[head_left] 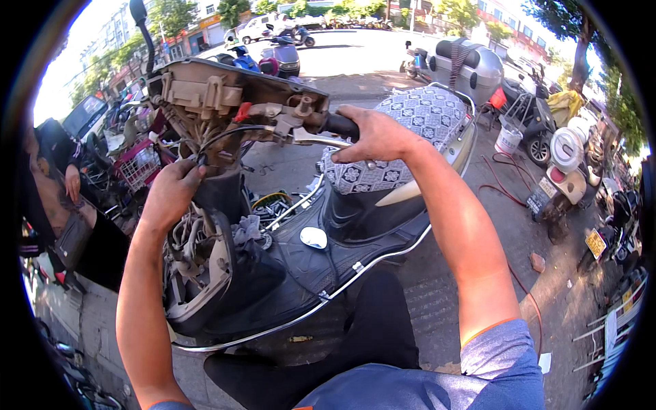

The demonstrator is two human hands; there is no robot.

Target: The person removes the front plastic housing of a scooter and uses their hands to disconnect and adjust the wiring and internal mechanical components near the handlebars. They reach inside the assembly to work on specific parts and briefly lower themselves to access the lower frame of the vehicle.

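Note:
In front of me stands a scooter with its front panels off, its bare handlebar housing (198,96) showing dusty brackets and wiring. My right hand (379,134) is closed around the black handlebar grip (340,126), the fingers reaching over to the silver brake lever (316,138). A black cable (236,131) runs from the lever's clamp toward the steering column. Low on that column, my left hand (172,191) pinches this cable with thumb and fingertips; the exact spot is partly hidden. Bundled wires (198,133) hang beside it.
A mirror (313,237) lies on the black footboard (294,273). Behind it sits the patterned seat (417,123). At left, a person (68,198) is close by. A red hose (506,184) crosses the ground at right, near a white bucket (508,139) and parked scooters (564,178).

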